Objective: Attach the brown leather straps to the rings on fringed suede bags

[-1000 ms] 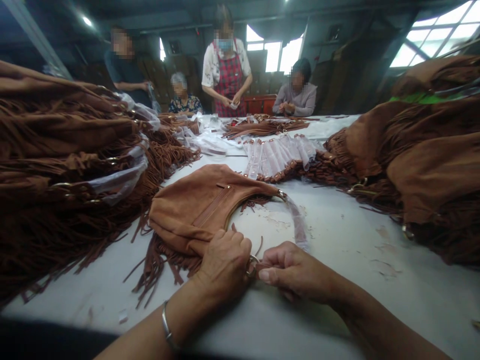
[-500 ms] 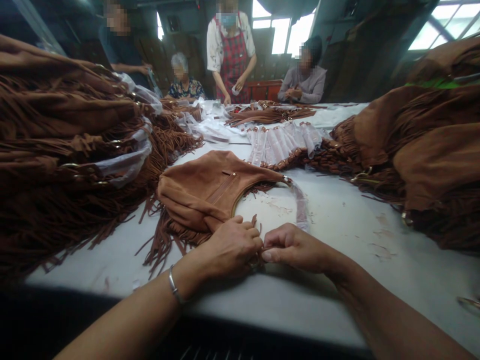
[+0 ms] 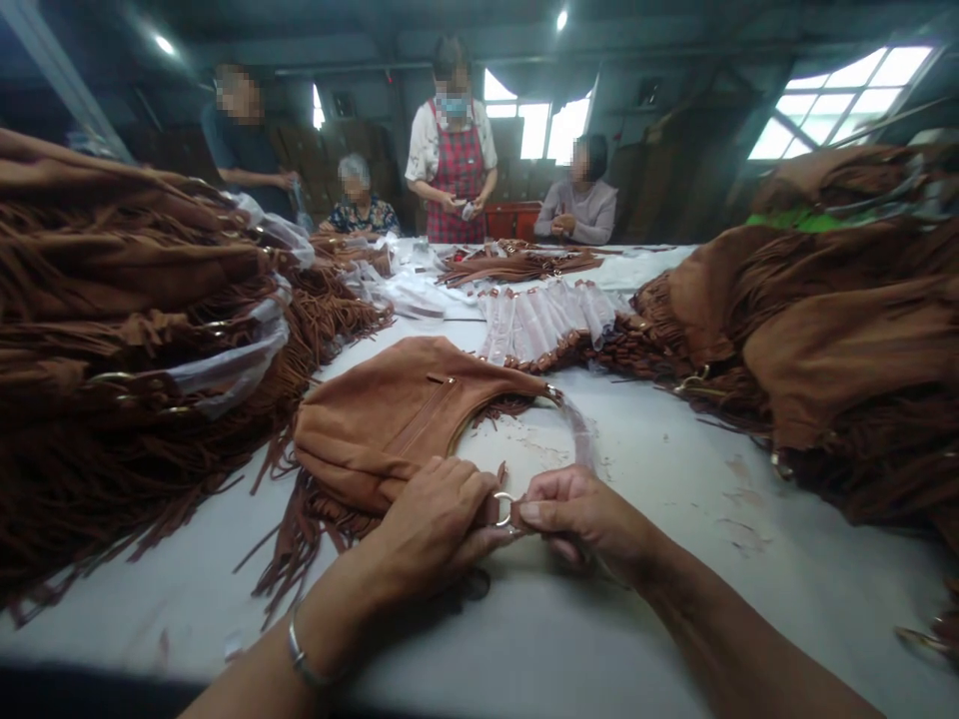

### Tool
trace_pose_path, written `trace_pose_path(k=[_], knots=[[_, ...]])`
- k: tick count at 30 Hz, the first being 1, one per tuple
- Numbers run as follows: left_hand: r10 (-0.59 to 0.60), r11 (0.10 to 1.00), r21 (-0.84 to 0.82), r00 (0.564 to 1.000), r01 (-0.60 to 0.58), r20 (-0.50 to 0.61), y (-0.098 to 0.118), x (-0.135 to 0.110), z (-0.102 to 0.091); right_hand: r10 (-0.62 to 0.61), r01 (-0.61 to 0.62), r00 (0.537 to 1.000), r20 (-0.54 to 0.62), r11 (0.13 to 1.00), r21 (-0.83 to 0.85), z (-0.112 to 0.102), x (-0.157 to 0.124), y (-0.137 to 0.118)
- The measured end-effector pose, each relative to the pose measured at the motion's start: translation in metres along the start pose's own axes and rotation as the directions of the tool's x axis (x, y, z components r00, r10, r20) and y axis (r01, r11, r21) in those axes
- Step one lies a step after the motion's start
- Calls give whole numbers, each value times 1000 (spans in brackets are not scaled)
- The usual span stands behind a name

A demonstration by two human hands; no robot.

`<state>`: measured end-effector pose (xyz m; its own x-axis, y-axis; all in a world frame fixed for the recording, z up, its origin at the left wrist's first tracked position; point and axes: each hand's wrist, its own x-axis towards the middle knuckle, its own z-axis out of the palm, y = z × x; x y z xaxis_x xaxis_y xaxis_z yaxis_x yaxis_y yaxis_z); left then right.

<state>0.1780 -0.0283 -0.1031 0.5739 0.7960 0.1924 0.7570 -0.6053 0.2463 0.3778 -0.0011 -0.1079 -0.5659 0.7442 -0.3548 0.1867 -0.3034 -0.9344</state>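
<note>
A brown suede-look handbag (image 3: 375, 419) with a zipped pocket and fringe lies on the white table in front of me. My left hand (image 3: 442, 514) is closed on the bag's near end, beside a metal ring (image 3: 503, 508). On the ring's other side, my right hand (image 3: 580, 514) pinches the end of the shoulder strap. That strap (image 3: 578, 429), wrapped in clear plastic, curves from the bag's far end round to my right hand. The ring shows between my two hands, joining bag and strap. My fingers partly cover both ends.
Fringed brown bags (image 3: 135, 350) are piled high on the left, and another pile (image 3: 839, 340) stands on the right. A row of plastic-wrapped straps (image 3: 543, 322) lies beyond the handbag on the table (image 3: 659, 619). Several people are across the table, one in a checked apron (image 3: 457, 180).
My hands have drawn slightly apart, and the metal ring now shows between them. The view has tilted up a little. Across the table, the aproned person's hands have come together.
</note>
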Motion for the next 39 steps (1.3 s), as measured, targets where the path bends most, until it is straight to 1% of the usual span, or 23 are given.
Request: trace_pose_path(k=[3, 6, 10, 13, 16, 18, 21, 23, 24, 26, 29, 31, 35, 39], knots=[[-26, 1000, 10, 998, 25, 50, -1, 0, 2, 38, -39, 999, -16, 998, -52, 5, 3, 2], [-18, 998, 58, 996, 13, 82, -2, 3, 4, 34, -38, 999, -31, 993, -116, 10, 3, 1], [17, 994, 105, 997, -25, 77, -3, 5, 7, -2, -5, 997, -83, 996, -86, 15, 1, -1], [47, 995, 81, 994, -55, 97, -2, 5, 6, -10, 2, 997, -71, 994, -106, 15, 0, 0], [83, 994, 60, 988, -91, 133, 2, 3, 4, -17, 16, 1000, -8, 991, -131, 9, 2, 2], [133, 987, 73, 981, -144, 145, 5, 3, 4, -47, 55, 998, 52, 986, -157, 3, 4, 2], [215, 965, 116, 965, -234, 152, 9, 3, 4, -111, 147, 980, 165, 962, -230, -8, 7, 3], [244, 955, 136, 957, -265, 157, 11, 3, 6, -129, 189, 964, 233, 947, -258, -13, 8, 3], [246, 953, 139, 957, -268, 155, 11, 4, 7, -125, 190, 960, 249, 948, -257, -14, 8, 2], [218, 961, 145, 967, -236, 128, 11, 4, 9, -98, 149, 970, 221, 961, -231, -15, 6, -1], [132, 978, 150, 988, -144, 85, 9, 4, 12, -19, 39, 994, 107, 982, -185, -14, 2, -6], [104, 983, 142, 992, -114, 78, 7, 4, 13, 15, -6, 998, 54, 986, -165, -12, -1, -8], [103, 988, 104, 991, -111, 80, 5, 4, 12, 2, -1, 1000, 5, 995, -95, -6, -3, -9], [80, 995, 61, 997, -81, 22, 4, 3, 10, -12, 8, 998, -68, 998, -58, -1, -3, -8]])
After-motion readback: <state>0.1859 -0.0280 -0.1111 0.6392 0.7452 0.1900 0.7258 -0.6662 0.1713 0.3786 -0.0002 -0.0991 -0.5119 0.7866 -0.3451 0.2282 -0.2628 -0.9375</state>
